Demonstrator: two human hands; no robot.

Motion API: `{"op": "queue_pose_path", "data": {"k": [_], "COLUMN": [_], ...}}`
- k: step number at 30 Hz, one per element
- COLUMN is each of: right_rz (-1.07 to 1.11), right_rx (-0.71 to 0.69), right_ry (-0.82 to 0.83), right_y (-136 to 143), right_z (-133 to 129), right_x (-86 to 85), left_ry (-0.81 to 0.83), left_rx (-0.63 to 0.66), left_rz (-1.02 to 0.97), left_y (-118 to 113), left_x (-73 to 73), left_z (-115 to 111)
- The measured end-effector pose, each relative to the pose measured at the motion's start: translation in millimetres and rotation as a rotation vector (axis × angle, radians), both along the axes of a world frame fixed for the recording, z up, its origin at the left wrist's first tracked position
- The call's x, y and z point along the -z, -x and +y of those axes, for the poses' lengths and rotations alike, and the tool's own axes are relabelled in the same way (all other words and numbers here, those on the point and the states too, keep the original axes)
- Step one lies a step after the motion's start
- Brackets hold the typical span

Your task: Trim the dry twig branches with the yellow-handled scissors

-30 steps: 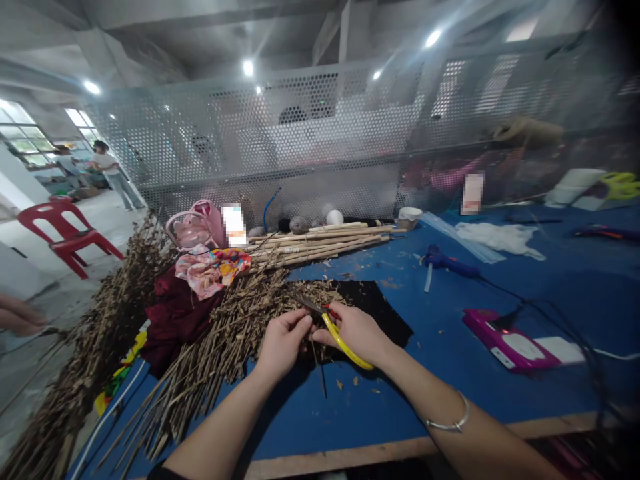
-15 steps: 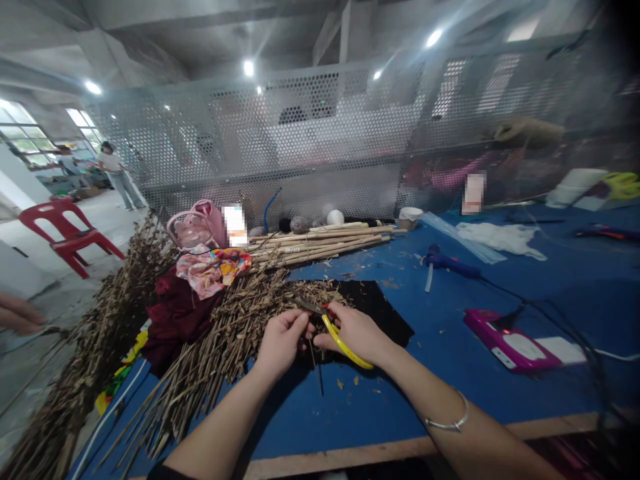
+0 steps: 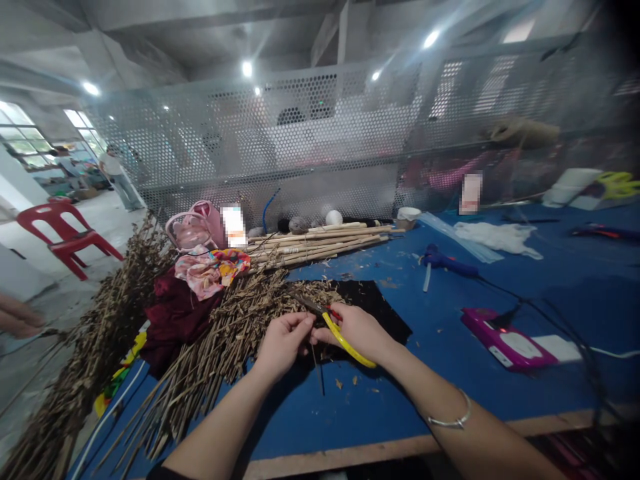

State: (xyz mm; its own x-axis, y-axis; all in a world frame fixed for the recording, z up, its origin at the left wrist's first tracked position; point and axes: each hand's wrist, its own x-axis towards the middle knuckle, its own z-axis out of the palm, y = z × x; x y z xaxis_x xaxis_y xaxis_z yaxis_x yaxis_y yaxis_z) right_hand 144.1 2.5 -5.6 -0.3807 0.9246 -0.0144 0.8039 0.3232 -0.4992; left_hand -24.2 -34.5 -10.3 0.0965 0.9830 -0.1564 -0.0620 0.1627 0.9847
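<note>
My left hand (image 3: 284, 341) pinches a thin dried stem (image 3: 318, 373), whose lower end points toward me over the blue table. Close beside it, my right hand (image 3: 363, 330) is closed around scissors (image 3: 345, 343) with yellow handles; their dark blades point up and to the left, above the left fingers. The fingertips of both hands almost meet, and what lies between them is partly hidden. Under and behind the hands is a black cloth or sheet (image 3: 383, 310). A large heap of dried stems (image 3: 245, 313) with curled leaves spreads to the left of my hands.
A glue gun (image 3: 450, 262) and a magenta power strip (image 3: 505, 343) with cables lie to the right. Peeled sticks (image 3: 320, 243) lie at the back, near a pink bag (image 3: 200, 223). Another person's hand (image 3: 19, 317) shows at far left, near a red chair (image 3: 70, 233).
Both hands hold nearly the same place, with the stem still in the left and the scissors in the right. The right thumb has shifted slightly toward the left fingers.
</note>
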Motion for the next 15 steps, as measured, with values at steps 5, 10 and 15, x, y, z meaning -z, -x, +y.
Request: {"op": "queue_pose_path", "data": {"k": [5,10,15], "right_rz": [-0.045,-0.066,-0.019], "right_rx": [0.028,0.013,-0.034], "right_ry": [0.001,-0.040,0.006], "right_y": [2.2,2.7,2.2], "right_z": [1.6,-0.2,-3.7], "right_x": [0.6,0.9,-1.8], "left_ry": [-0.002,-0.009,-0.022], "left_rx": [-0.008,-0.048,-0.017], "left_rz": [-0.022,-0.037,-0.020], "left_y": [0.1,0.5,1.7], "left_x": [0.5,3.2,5.1], "left_z": [0.6,2.1,2.3]}}
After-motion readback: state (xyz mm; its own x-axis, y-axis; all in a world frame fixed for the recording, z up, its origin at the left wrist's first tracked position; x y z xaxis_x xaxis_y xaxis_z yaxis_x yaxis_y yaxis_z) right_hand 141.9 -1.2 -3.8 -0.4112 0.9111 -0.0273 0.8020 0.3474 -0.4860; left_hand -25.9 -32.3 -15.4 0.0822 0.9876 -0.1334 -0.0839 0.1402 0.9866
